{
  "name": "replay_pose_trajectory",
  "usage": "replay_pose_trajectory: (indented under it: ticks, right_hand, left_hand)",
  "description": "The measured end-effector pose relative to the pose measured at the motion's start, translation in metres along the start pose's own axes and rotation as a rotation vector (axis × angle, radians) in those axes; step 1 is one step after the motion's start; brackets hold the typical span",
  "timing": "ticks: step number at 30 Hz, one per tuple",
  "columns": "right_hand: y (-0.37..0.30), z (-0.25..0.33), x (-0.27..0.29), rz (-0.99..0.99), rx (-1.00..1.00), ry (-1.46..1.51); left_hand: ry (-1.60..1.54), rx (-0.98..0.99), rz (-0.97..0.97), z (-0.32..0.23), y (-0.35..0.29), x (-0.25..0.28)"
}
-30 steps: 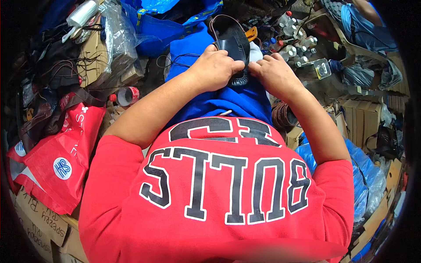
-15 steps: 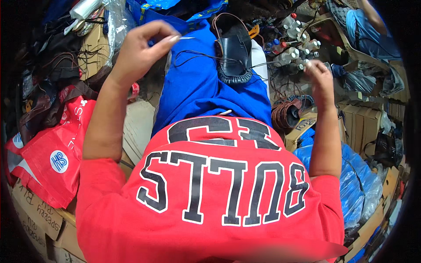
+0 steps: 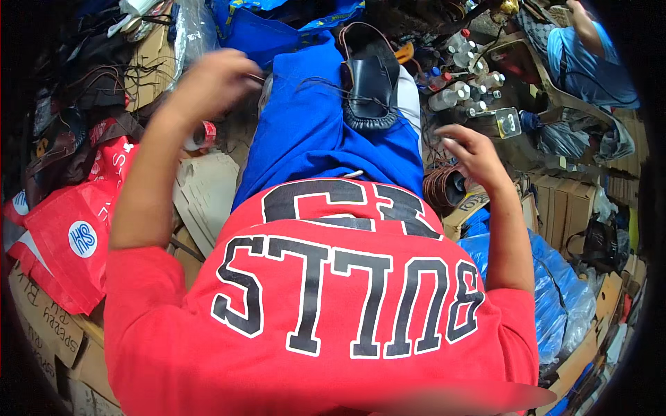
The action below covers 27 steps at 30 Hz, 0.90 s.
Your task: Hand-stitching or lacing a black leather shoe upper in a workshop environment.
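Note:
A black leather moccasin-style shoe [image 3: 372, 82] with a gathered toe lies across my blue-trousered leg [image 3: 305, 118], toe toward me. Dark thread [image 3: 326, 86] runs loosely leftward from its side. My left hand [image 3: 216, 84] is raised left of the leg, smeared by motion, fingers curled closed. A dark strand shows at its fingertips; whatever else it pinches cannot be made out. Right of the shoe hovers my right hand [image 3: 476, 154], thumb and forefinger slightly apart, with nothing visible between them. Neither hand touches the shoe.
Several small bottles [image 3: 461, 93] stand right of the shoe. Brown cord or leather [image 3: 438, 184] lies below my right hand. A red bag [image 3: 73, 229] and cardboard sheets [image 3: 208, 194] are at left, blue plastic wrap [image 3: 548, 277] at right. Another person's blue-clothed part [image 3: 590, 62] shows at top right.
My left hand has moved left and slightly down; the pale needle-like point at its fingertips no longer shows. The right hand has come down and inward, its thumb and forefinger parting. The shoe stays on the leg.

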State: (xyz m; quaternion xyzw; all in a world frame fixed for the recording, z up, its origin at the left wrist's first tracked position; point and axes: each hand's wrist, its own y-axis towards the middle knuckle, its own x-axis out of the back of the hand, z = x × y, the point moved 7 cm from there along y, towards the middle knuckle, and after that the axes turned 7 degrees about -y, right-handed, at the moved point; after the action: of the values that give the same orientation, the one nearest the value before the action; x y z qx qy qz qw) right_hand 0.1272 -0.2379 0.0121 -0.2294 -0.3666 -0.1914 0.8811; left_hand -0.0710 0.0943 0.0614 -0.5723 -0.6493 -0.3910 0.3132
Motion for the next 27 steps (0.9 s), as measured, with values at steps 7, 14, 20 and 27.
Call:
replay_pose_trajectory:
  ticks: [7, 14, 20, 27]
  right_hand:
    - [-0.142, -0.224, 0.129, -0.419, -0.629, -0.366]
    - [-0.136, -0.247, 0.074, 0.228, -0.578, -0.448]
    - [0.029, 0.010, 0.013, -0.067, 0.052, 0.070]
    - [0.079, 0.028, -0.013, 0.013, 0.165, 0.225]
  left_hand:
    - [0.696, 0.795, -0.284, 0.175, -0.144, 0.239]
    - [0.083, 0.483, -0.305, 0.076, -0.008, 0.071]
    - [-0.335, -0.195, -0.023, -0.079, 0.097, -0.093]
    - [-0.261, -0.083, 0.302, -0.083, 0.129, -0.126]
